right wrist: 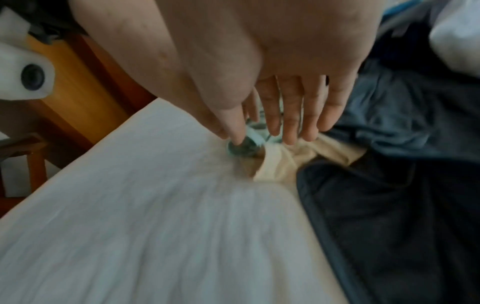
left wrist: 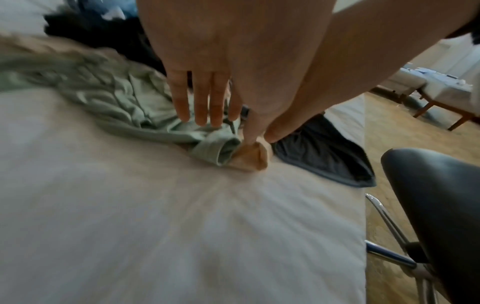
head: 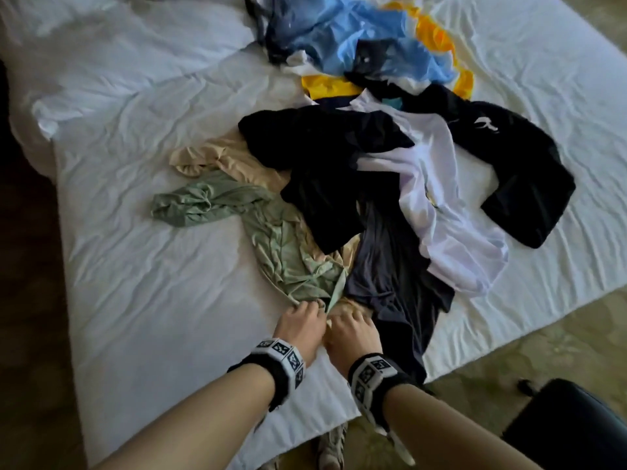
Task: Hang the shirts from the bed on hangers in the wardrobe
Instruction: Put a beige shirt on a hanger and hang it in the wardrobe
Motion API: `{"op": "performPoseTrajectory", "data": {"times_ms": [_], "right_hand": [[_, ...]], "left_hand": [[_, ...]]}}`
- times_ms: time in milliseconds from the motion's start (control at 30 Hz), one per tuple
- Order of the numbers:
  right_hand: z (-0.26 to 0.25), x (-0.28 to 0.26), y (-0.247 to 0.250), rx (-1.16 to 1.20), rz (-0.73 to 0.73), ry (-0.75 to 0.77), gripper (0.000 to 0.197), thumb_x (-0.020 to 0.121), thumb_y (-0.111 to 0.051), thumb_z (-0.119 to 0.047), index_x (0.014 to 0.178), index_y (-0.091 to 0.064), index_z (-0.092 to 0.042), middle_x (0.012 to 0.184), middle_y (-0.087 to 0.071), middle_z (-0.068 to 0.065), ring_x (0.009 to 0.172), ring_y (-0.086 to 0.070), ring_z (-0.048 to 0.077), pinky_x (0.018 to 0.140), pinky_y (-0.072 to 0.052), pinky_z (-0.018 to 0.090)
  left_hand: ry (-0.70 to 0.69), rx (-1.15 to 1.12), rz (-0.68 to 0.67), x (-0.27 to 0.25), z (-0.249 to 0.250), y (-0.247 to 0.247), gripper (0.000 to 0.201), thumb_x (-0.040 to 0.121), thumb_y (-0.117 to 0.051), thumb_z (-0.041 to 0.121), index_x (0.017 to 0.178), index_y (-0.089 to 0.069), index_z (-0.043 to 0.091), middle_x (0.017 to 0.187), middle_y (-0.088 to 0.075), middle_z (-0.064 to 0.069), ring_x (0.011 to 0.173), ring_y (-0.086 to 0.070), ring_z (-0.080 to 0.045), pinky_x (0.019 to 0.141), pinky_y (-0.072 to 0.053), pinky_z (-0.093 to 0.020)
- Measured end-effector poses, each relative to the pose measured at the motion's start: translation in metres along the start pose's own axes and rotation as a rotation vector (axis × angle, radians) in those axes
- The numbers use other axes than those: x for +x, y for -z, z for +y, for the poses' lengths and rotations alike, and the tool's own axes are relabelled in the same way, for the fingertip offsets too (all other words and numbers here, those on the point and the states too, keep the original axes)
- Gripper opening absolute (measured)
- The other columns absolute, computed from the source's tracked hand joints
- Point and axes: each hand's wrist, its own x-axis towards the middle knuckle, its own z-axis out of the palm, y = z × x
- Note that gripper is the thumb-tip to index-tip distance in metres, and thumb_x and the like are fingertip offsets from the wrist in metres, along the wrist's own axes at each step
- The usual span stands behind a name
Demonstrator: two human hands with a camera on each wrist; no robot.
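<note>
Green shirt (head: 291,256): soft, light; best taken at hem.
Left hand (head: 298,325): fingers (left wrist: 200,107) straight, together, laid on hem.
Right hand (head: 351,330): fingers (right wrist: 291,123) straight, on cloth.

Tan shirt (head: 234,161) mostly hidden under green shirt (head: 271,239) and black shirt (head: 325,164); blue shirt (head: 339,35) cut off by top edge; black chair (head: 570,422) cut off at corner; both wrist views blurry.

Shirts, assorted, heaped loose and crumpled on white-sheeted bed (head: 142,300). Nearest the foot edge: sage green shirt (head: 288,252) overlapping beige shirt (head: 234,161), navy shirt (head: 393,273) just beside, its hem hanging off the edge. Farther up: black shirt (head: 325,157), white shirt (head: 437,198), black long-sleeved top (head: 522,171), light blue shirt (head: 339,32), yellow shirt (head: 437,35).
</note>
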Motion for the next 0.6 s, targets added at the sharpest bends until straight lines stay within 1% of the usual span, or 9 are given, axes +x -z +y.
{"op": "performPoseTrajectory", "data": {"times_ms": [67, 200, 267, 333, 367, 400, 467, 533, 600], "right_hand": [[0.005, 0.016, -0.024, 0.012, -0.017, -0.022, 0.042, 0.093, -0.052, -0.027, 0.132, -0.055, -0.014, 0.135, -0.055, 0.010, 0.128, -0.048, 0.032, 0.101, -0.042, 0.041], [0.011, 0.035, -0.050, 0.081, 0.026, -0.016, 0.035, 0.092, -0.053, -0.013, 0.127, -0.059, -0.011, 0.131, -0.057, 0.011, 0.124, -0.051, 0.032, 0.096, -0.047, 0.042], [0.014, 0.035, -0.047, 0.207, 0.030, -0.051, 0.031, 0.094, -0.054, -0.022, 0.124, -0.058, -0.013, 0.127, -0.059, 0.007, 0.121, -0.054, 0.029, 0.092, -0.046, 0.038], [0.015, 0.029, -0.034, 0.375, 0.015, -0.107, 0.032, 0.095, -0.056, -0.039, 0.114, -0.061, -0.013, 0.118, -0.062, 0.005, 0.112, -0.058, 0.027, 0.083, -0.043, 0.033], [0.016, 0.026, -0.024, 0.462, 0.023, -0.121, 0.032, 0.094, -0.059, -0.042, 0.105, -0.062, -0.012, 0.110, -0.063, 0.005, 0.106, -0.060, 0.027, 0.077, -0.040, 0.032], [0.016, 0.023, -0.014, 0.550, 0.053, -0.123, 0.028, 0.092, -0.062, -0.039, 0.095, -0.061, -0.011, 0.101, -0.063, 0.006, 0.101, -0.060, 0.028, 0.073, -0.036, 0.031], [0.016, 0.016, 0.012, 0.692, 0.133, -0.132, 0.016, 0.091, -0.063, -0.023, 0.082, -0.055, -0.012, 0.085, -0.058, 0.004, 0.089, -0.060, 0.030, 0.068, -0.031, 0.028], [0.019, 0.009, 0.047, 0.784, 0.184, -0.160, 0.011, 0.092, -0.061, -0.015, 0.085, -0.058, -0.008, 0.077, -0.058, 0.003, 0.076, -0.056, 0.026, 0.064, -0.029, 0.028], [0.023, 0.001, 0.087, 0.839, 0.234, -0.183, 0.013, 0.092, -0.063, -0.016, 0.090, -0.064, -0.003, 0.077, -0.061, 0.006, 0.072, -0.052, 0.021, 0.063, -0.029, 0.026]], "left_hand": [[0.014, -0.064, 0.010, 0.016, 0.001, -0.019, 0.043, 0.090, -0.055, 0.008, 0.131, -0.046, 0.014, 0.133, -0.044, -0.007, 0.124, -0.043, -0.026, 0.098, -0.041, -0.037], [0.117, -0.268, 0.043, 0.036, -0.004, -0.043, 0.039, 0.092, -0.047, 0.005, 0.128, -0.049, 0.018, 0.132, -0.046, -0.002, 0.125, -0.043, -0.023, 0.094, -0.044, -0.036], [0.137, -0.322, 0.058, 0.037, -0.005, -0.042, 0.033, 0.094, -0.043, 0.008, 0.123, -0.053, 0.020, 0.125, -0.055, 0.000, 0.119, -0.049, -0.021, 0.091, -0.041, -0.034], [0.139, -0.375, 0.085, 0.030, -0.007, -0.032, 0.029, 0.093, -0.044, 0.010, 0.118, -0.055, 0.020, 0.120, -0.058, 0.001, 0.114, -0.052, -0.021, 0.089, -0.041, -0.033], [0.137, -0.389, 0.090, 0.025, -0.009, -0.024, 0.028, 0.092, -0.045, 0.010, 0.116, -0.056, 0.020, 0.119, -0.059, 0.001, 0.112, -0.054, -0.022, 0.087, -0.041, -0.033], [0.137, -0.394, 0.087, 0.020, -0.010, -0.014, 0.026, 0.092, -0.046, 0.011, 0.114, -0.055, 0.020, 0.118, -0.060, 0.000, 0.110, -0.055, -0.023, 0.086, -0.042, -0.033], [0.138, -0.363, 0.027, 0.008, -0.014, 0.010, 0.023, 0.092, -0.047, 0.016, 0.112, -0.057, 0.021, 0.115, -0.063, -0.004, 0.105, -0.060, -0.028, 0.083, -0.046, -0.033], [0.141, -0.302, -0.079, -0.006, -0.022, 0.037, 0.022, 0.092, -0.047, 0.020, 0.109, -0.060, 0.023, 0.113, -0.065, -0.008, 0.101, -0.063, -0.033, 0.082, -0.049, -0.035], [0.144, -0.219, -0.202, -0.021, -0.033, 0.060, 0.023, 0.092, -0.047, 0.020, 0.108, -0.064, 0.022, 0.114, -0.065, -0.009, 0.101, -0.064, -0.033, 0.082, -0.050, -0.037]]}}
